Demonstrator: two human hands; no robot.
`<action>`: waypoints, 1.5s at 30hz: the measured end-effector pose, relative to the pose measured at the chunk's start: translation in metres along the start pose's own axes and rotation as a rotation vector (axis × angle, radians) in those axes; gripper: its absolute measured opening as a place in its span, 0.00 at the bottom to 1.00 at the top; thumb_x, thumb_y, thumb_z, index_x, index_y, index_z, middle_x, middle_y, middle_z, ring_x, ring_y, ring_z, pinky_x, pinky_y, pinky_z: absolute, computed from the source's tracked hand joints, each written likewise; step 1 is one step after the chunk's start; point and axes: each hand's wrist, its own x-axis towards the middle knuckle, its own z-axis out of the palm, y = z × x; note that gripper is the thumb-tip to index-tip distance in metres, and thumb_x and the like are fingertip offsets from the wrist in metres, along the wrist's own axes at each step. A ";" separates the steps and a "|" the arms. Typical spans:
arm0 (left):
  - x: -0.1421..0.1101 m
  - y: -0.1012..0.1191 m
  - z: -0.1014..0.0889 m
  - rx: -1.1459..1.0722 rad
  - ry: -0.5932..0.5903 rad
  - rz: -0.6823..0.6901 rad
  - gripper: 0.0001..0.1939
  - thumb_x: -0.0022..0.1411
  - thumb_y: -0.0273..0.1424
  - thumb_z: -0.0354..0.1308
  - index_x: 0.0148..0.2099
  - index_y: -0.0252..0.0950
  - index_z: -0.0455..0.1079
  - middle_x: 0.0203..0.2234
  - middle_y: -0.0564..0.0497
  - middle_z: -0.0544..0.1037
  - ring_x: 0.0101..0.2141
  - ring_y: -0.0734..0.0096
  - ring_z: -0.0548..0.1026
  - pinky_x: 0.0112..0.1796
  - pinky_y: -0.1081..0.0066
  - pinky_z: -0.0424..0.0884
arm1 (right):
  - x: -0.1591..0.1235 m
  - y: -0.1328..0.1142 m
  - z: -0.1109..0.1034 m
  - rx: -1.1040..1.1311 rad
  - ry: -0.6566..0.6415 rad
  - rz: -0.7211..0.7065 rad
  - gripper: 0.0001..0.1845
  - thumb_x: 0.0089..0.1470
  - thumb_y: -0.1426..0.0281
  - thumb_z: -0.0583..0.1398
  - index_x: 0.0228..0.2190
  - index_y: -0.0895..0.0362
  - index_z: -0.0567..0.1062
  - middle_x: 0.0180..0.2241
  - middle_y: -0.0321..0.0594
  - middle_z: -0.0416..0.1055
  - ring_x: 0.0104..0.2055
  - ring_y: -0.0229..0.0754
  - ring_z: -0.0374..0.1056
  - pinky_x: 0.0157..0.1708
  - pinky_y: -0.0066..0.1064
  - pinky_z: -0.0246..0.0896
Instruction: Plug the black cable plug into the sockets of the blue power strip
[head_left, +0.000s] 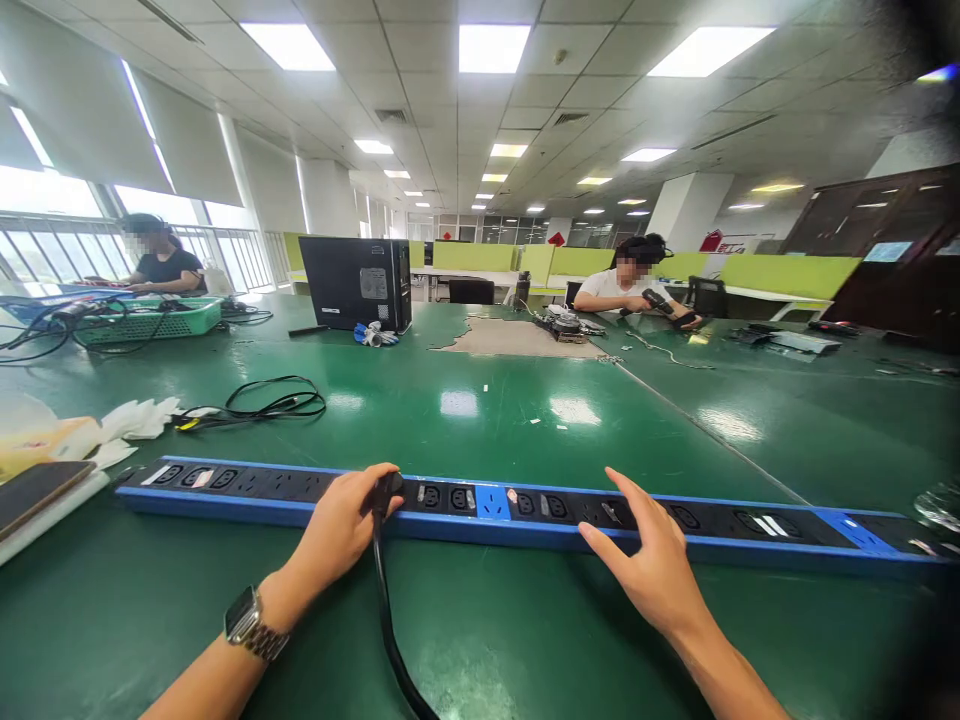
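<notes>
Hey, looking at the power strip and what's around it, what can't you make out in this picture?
All in the head view:
- Prongs of the black plug: hidden by the plug's body and the left hand, so I can't tell if it is fully seated.
- Far end of the black cable: cut off by the bottom edge.
- Label on the computer tower: too small to read.

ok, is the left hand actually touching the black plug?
Touching. The head view shows the left hand gripping the black plug between thumb and fingers, with no gap visible.
</notes>
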 end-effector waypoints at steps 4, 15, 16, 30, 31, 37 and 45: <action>0.006 0.003 -0.005 0.010 -0.064 0.056 0.16 0.62 0.40 0.54 0.51 0.41 0.70 0.43 0.49 0.80 0.43 0.61 0.77 0.47 0.63 0.71 | 0.001 -0.055 0.020 0.125 -0.078 -0.199 0.26 0.53 0.56 0.58 0.53 0.50 0.67 0.55 0.43 0.68 0.57 0.53 0.62 0.57 0.53 0.54; 0.009 -0.009 -0.012 0.008 -0.178 0.128 0.16 0.57 0.26 0.52 0.48 0.37 0.71 0.43 0.45 0.79 0.45 0.60 0.76 0.50 0.60 0.69 | 0.027 -0.183 0.090 0.359 -0.386 -0.500 0.23 0.53 0.65 0.61 0.51 0.50 0.72 0.51 0.41 0.72 0.51 0.46 0.66 0.50 0.44 0.62; 0.009 -0.009 -0.012 -0.001 -0.185 0.139 0.15 0.58 0.26 0.52 0.47 0.37 0.71 0.43 0.45 0.79 0.45 0.60 0.75 0.50 0.60 0.68 | 0.027 -0.182 0.091 0.362 -0.388 -0.537 0.26 0.51 0.66 0.62 0.53 0.50 0.71 0.52 0.41 0.71 0.51 0.46 0.66 0.50 0.43 0.62; 0.011 -0.005 -0.007 -0.117 -0.090 0.017 0.21 0.58 0.37 0.59 0.53 0.39 0.70 0.49 0.47 0.77 0.50 0.58 0.73 0.53 0.57 0.67 | 0.025 -0.118 0.061 0.291 0.019 -0.599 0.16 0.57 0.71 0.56 0.47 0.56 0.71 0.44 0.44 0.75 0.46 0.44 0.70 0.44 0.37 0.63; 0.011 -0.005 -0.006 -0.124 -0.078 0.011 0.20 0.58 0.37 0.59 0.53 0.39 0.70 0.49 0.47 0.77 0.49 0.58 0.74 0.52 0.58 0.68 | 0.025 -0.105 0.055 0.281 0.018 -0.567 0.16 0.57 0.71 0.56 0.48 0.55 0.71 0.44 0.44 0.75 0.46 0.44 0.70 0.44 0.37 0.64; 0.014 0.010 0.004 -0.143 -0.087 0.069 0.16 0.61 0.36 0.58 0.51 0.39 0.71 0.45 0.47 0.78 0.46 0.60 0.74 0.50 0.59 0.69 | 0.022 -0.070 0.042 0.264 -0.058 -0.550 0.16 0.57 0.71 0.58 0.48 0.52 0.71 0.44 0.40 0.75 0.45 0.44 0.69 0.44 0.38 0.63; 0.025 0.047 0.030 -0.149 -0.150 0.172 0.16 0.59 0.30 0.60 0.51 0.38 0.71 0.44 0.47 0.78 0.45 0.61 0.74 0.49 0.60 0.68 | 0.020 -0.075 0.046 0.230 -0.006 -0.575 0.14 0.57 0.68 0.59 0.47 0.53 0.72 0.43 0.40 0.76 0.42 0.44 0.69 0.43 0.39 0.62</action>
